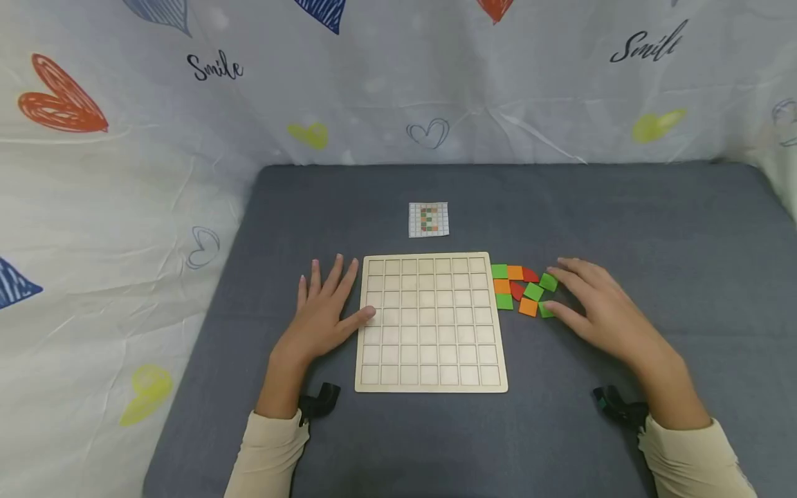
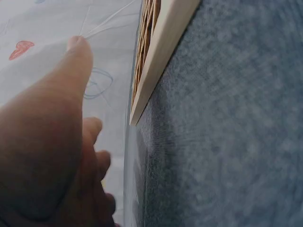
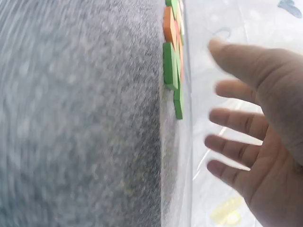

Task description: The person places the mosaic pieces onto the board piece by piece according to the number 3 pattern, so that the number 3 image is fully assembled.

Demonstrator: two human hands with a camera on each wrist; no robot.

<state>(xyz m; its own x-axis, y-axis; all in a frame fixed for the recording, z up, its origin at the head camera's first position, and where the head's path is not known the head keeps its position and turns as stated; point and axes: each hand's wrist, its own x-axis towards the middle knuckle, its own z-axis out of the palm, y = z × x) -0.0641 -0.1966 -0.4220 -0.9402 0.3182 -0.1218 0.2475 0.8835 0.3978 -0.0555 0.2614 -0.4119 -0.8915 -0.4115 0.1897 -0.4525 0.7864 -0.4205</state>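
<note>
A square wooden grid board lies on the grey table, its cells bare. My left hand is spread at the board's left edge, thumb over the rim in the head view. To the right of the board is a loose cluster of flat tiles: green squares, orange squares and red rounded pieces. My right hand hovers at the cluster's right side, fingers apart and holding nothing. In the right wrist view its thumb and fingers stand off from the green tiles.
Behind the board lies a small printed grid card with a coloured pattern. The grey tabletop runs back to a white curtain printed with hearts and "Smile". Dark camera mounts sit at both wrists.
</note>
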